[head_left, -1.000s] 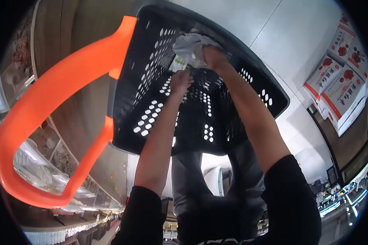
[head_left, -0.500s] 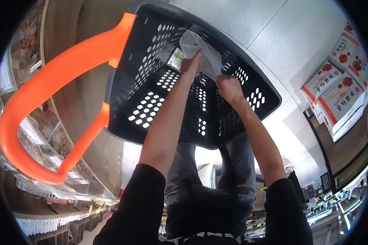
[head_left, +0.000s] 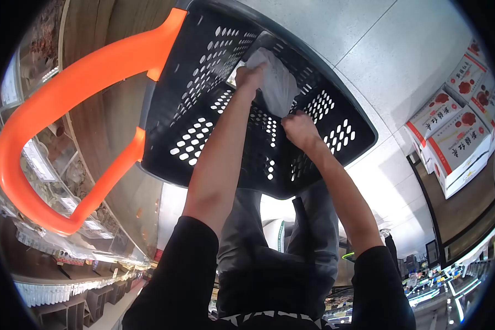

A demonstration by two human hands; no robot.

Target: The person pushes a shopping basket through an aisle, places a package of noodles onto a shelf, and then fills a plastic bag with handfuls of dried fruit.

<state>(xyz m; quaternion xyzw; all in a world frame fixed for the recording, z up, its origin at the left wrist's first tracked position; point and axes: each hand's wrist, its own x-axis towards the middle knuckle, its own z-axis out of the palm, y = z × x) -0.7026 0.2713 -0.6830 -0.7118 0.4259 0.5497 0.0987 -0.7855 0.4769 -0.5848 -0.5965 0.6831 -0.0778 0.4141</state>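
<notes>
Both of my hands reach down into a black shopping basket [head_left: 168, 113] with rows of oval holes and an orange handle [head_left: 17, 129]. A translucent white plastic bag [head_left: 279, 85] lies inside, toward the basket's far end. My left hand [head_left: 251, 78] is closed on the bag's left side, its fingers partly hidden. At the bag's lower right end, my right hand [head_left: 301, 130] is closed in a pinch on the plastic. What the bag contains cannot be made out. A pale item [head_left: 234, 75] beside my left hand is mostly covered by it.
Shelving with clear bins [head_left: 52, 157] and price labels runs along the left. White and red printed boxes [head_left: 459, 137] stand stacked on a wooden stand at right. Grey floor tiles [head_left: 363, 41] lie beyond the basket, and my legs [head_left: 239, 231] are just behind it.
My right hand has moved slightly left and down. The bag looks more bunched, and my left hand has shifted a little, covering more of the pale item. The view has tilted slightly.
</notes>
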